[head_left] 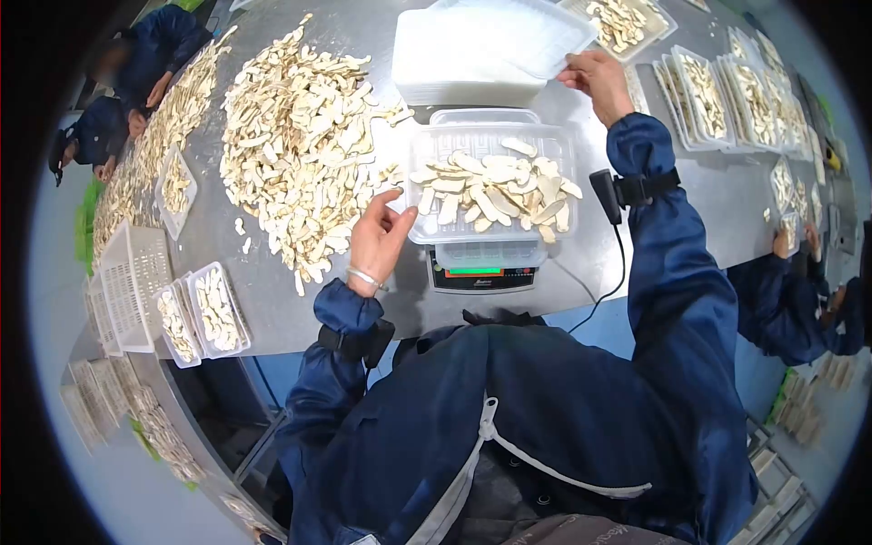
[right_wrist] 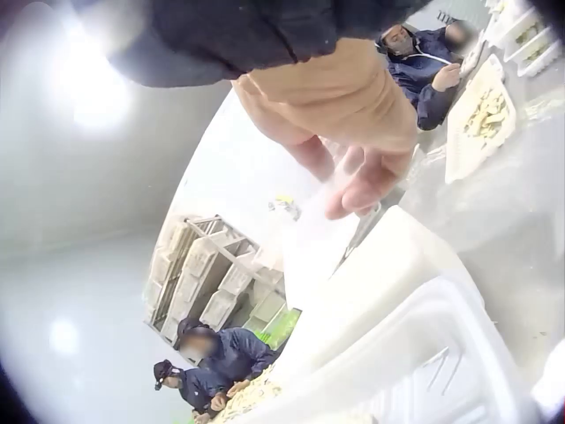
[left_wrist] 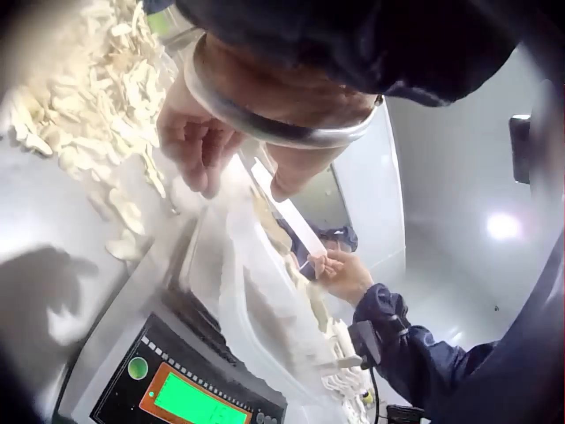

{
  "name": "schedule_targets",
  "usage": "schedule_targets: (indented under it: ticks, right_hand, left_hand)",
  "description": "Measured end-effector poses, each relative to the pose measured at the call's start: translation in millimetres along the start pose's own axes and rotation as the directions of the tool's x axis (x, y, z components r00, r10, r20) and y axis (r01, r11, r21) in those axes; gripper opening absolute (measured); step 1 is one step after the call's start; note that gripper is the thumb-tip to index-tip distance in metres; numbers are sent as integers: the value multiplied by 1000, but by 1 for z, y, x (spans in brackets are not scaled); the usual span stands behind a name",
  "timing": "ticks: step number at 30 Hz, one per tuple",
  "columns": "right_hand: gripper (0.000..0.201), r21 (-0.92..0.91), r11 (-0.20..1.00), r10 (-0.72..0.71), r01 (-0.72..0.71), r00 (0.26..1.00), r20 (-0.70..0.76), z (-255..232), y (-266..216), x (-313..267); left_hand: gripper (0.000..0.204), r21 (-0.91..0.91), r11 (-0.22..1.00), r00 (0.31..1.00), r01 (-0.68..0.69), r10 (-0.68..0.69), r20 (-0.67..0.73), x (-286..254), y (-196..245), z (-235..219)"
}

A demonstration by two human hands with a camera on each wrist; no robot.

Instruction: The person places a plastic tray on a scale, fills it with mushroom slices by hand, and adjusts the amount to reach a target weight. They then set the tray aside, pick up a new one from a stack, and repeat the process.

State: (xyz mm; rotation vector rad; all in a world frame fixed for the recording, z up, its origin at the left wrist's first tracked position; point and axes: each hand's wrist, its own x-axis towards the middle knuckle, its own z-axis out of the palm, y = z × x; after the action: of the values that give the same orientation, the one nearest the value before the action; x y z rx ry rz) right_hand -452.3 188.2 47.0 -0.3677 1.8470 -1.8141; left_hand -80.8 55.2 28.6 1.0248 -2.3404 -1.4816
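My right hand [head_left: 599,84] pinches the corner of a clear plastic tray [head_left: 556,36], which slants over a stack of nested trays [head_left: 454,56]. In the right wrist view, the thumb and fingers [right_wrist: 357,190] meet at its translucent edge. My left hand [head_left: 377,238] is at the left rim of a filled clear tray [head_left: 490,141], fingertips and thumb slightly apart there. Pale slices [head_left: 495,186], like mushroom slices, lie heaped in that tray. Beneath it are another clear tray [head_left: 490,254] and a digital scale [head_left: 481,280] with a lit green display.
A large heap of slices [head_left: 291,145] spreads across the metal table left of the scale. Filled trays [head_left: 699,100] stand at the right, others [head_left: 216,313] at the front left beside a white basket [head_left: 134,282]. A black cable [head_left: 622,263] hangs from my right wrist strap. Other people work on both sides.
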Motion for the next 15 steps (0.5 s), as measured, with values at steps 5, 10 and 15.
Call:
schedule_targets:
  ticks: [5, 10, 15]
  right_hand:
    - [57, -432, 900, -48, 63, 998, 46, -26, -4, -26]
    - [32, -458, 883, -80, 97, 995, 56, -70, 25, -83]
    - [22, -448, 893, 37, 27, 990, 133, -52, 60, -147]
  left_hand:
    - [26, -143, 990, 997, 19, -7, 83, 7, -15, 16]
    - [22, -125, 989, 995, -82, 74, -64, 7, -13, 1]
    - [24, -247, 966, 992, -81, 55, -111, -9, -19, -19]
